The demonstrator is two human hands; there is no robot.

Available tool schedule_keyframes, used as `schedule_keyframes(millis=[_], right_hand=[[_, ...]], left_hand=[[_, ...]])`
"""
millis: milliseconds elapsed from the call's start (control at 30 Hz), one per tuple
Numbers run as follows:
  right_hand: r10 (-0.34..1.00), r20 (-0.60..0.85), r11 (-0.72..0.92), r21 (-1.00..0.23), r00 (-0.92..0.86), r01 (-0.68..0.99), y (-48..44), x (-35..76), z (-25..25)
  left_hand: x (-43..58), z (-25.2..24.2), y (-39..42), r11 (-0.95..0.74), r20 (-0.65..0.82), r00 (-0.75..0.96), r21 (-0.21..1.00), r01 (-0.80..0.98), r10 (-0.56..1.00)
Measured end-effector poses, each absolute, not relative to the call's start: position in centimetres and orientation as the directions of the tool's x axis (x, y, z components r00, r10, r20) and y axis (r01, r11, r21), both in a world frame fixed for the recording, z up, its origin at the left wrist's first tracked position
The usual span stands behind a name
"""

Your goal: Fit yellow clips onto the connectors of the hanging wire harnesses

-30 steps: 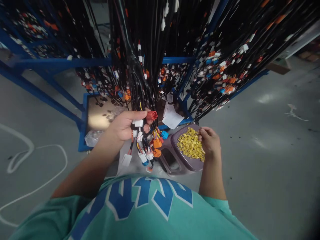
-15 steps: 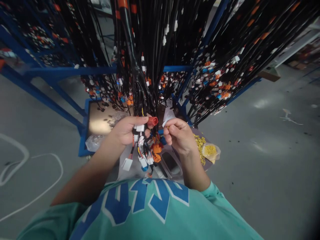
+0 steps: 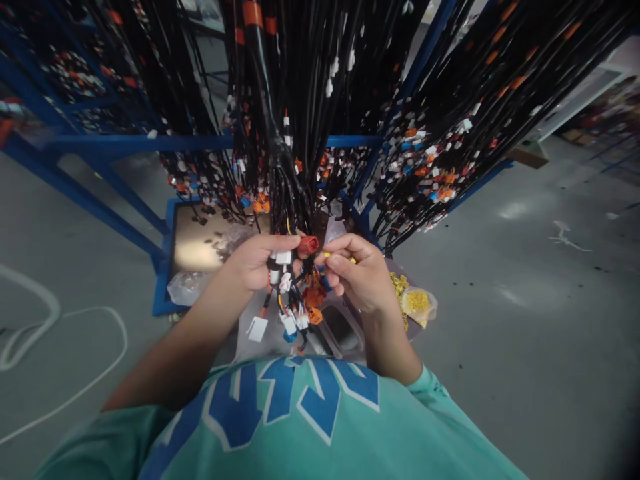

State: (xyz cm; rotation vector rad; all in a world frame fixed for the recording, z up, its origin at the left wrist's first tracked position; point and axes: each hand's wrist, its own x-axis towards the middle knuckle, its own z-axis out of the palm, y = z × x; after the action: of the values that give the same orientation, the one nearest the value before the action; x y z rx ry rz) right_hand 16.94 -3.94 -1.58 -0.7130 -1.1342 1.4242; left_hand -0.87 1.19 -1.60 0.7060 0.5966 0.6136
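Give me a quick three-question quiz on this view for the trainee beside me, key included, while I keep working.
1. Multiple choice: What colour is the small piece pinched by the right hand? A) green B) yellow C) black
2. True or false: The red connector is held in the left hand.
3. Fill in: The crossbar beyond the hands, among the hanging black cables, is painted ____.

Key: 1. B; 2. true; 3. blue
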Motion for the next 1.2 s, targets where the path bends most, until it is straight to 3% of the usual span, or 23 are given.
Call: schedule_keyframes(millis=[100, 267, 400, 500, 933, 1200], right_hand=[[0.963, 0.194, 0.127, -0.938, -0.186, -0.324, -4.4, 17.2, -1.2], [0.943, 0.331, 0.331, -0.94, 0.015, -0.086, -4.5, 16.8, -1.1], [0.855, 0.517, 0.508, -0.85, 0.039, 0.14, -4.1, 16.3, -0.8], [0.796, 0.605, 0.59, -0.784, 0.024, 0.192, -3.8, 16.0, -0.8], [0.797, 0.603, 0.6, -0.784, -0.034, 0.161, -3.4, 16.0, -0.9], [0.942, 0.294, 0.262, -0.946, -0.164, -0.192, -3.5, 16.0, -0.9]], left_hand=[[-0.8, -1.5, 1.1, 0.598, -0.313, 0.642, 0.748, -0.288, 0.7], [-0.4, -0.6, 0.8, 0.56, -0.311, 0.597, 0.776, -0.29, 0.739], [-0.2, -0.3, 0.5, 0.545, -0.28, 0.593, 0.771, -0.33, 0.755], [-0.2, -0.4, 0.4, 0.538, -0.262, 0.599, 0.769, -0.345, 0.757], [-0.2, -0.3, 0.3, 0.526, -0.281, 0.576, 0.79, -0.316, 0.768], [-0.2, -0.3, 0.1, 0.484, -0.209, 0.63, 0.822, -0.302, 0.748]])
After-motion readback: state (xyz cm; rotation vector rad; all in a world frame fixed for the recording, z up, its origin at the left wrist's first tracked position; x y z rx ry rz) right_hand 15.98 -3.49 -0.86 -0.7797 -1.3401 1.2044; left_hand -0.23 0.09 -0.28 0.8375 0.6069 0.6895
